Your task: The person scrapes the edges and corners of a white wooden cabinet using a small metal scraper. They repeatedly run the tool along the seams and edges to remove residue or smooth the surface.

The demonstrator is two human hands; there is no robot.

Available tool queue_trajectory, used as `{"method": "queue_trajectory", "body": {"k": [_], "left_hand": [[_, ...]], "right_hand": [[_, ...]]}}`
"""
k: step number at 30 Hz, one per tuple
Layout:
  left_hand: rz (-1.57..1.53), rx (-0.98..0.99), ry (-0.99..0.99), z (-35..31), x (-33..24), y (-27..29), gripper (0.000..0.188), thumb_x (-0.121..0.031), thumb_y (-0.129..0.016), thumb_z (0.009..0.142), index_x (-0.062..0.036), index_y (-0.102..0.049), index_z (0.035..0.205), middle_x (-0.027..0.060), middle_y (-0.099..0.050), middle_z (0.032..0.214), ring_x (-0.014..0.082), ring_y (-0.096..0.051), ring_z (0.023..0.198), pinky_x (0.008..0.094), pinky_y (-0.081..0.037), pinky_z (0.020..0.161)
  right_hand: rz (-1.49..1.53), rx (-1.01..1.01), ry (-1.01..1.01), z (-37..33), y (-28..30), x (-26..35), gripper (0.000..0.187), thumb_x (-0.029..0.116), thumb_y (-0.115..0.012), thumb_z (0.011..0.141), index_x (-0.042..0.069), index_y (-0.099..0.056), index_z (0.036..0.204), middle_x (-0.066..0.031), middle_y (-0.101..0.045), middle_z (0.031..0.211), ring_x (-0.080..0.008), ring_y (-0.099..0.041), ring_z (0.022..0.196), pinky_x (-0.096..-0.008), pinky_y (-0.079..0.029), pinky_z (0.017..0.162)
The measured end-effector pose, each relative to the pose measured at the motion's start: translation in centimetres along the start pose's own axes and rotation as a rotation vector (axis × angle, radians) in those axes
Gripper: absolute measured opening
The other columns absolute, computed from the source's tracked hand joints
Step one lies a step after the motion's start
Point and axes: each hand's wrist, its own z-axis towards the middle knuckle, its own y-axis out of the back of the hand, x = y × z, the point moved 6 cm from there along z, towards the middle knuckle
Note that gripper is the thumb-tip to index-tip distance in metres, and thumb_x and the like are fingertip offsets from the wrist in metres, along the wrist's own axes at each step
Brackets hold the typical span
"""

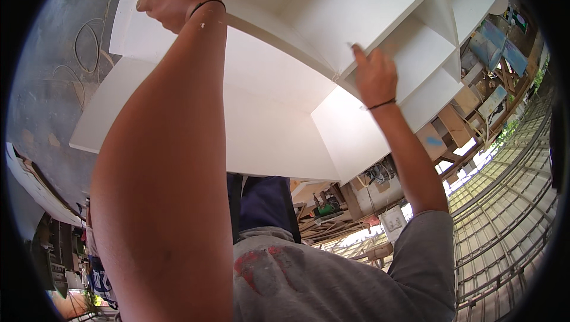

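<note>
A large white shelving cabinet (362, 1) with several open compartments fills the upper part of the head view. My left hand (181, 2), at the top left, is closed over the cabinet's long front edge, and its fingertips are partly hidden. My right hand (378, 78) is over a corner where the cabinet's panels meet, its fingers curled together and smeared by motion. Something small and dark seems to stick out at its fingertips, too blurred to name. A dark band circles each wrist.
Below the edge, a white panel (267, 126) slants toward me. A grey surface with a looped wire (89, 46) lies at left. Wooden boards (454, 126) and scraps are piled at right, beside a metal grille (504, 215). More timber (323, 218) lies behind my shoulder.
</note>
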Motion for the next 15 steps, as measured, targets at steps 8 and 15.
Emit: {"method": "queue_trajectory", "body": {"k": [8, 15], "left_hand": [[0.071, -0.058, -0.027, 0.8, 0.1, -0.2, 0.027, -0.017, -0.050, 0.089, 0.0011, -0.036, 0.104, 0.0170, -0.058, 0.101, 0.0347, -0.067, 0.085, 0.0414, -0.060, 0.068], [0.051, -0.061, -0.036, 0.9, 0.1, -0.5, 0.030, -0.018, -0.052, 0.089, 0.0013, -0.036, 0.106, 0.0157, -0.057, 0.102, 0.0348, -0.067, 0.087, 0.0416, -0.061, 0.069]], "right_hand": [[0.382, -0.145, -0.230, 3.1, 2.3, -3.8, 0.032, 0.007, -0.057, 0.079, 0.014, -0.066, 0.109, -0.0132, -0.058, 0.082, -0.0320, -0.059, 0.072, -0.0425, -0.048, 0.063], [0.244, 0.104, -0.161, -2.8, -0.9, 4.9, 0.034, 0.008, -0.060, 0.078, 0.013, -0.065, 0.112, -0.0102, -0.054, 0.082, -0.0291, -0.059, 0.074, -0.0427, -0.050, 0.067]]}}
